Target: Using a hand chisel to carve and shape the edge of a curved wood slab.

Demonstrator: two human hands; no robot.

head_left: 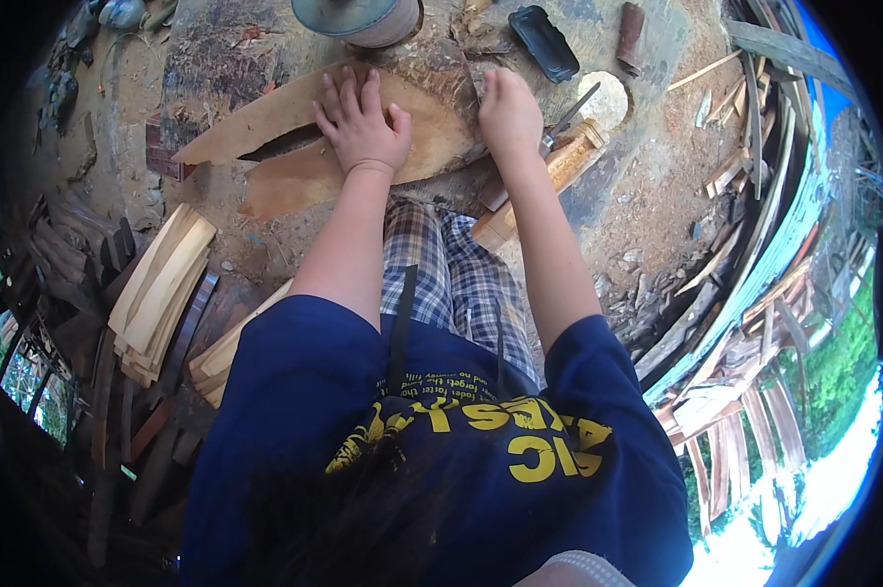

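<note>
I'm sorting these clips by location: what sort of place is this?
Likely an open-air woodworking spot: stacked curved wooden slats, wood scraps strewn on the right, and greenery beyond.

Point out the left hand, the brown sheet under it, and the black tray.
Left hand (369,137): head view, back of the hand.
Brown sheet (436,123): head view, bare surface right of that hand.
Black tray (545,45): head view, inside bottom.

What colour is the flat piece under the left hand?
The flat piece is tan-brown, seen best in the head view.
</note>
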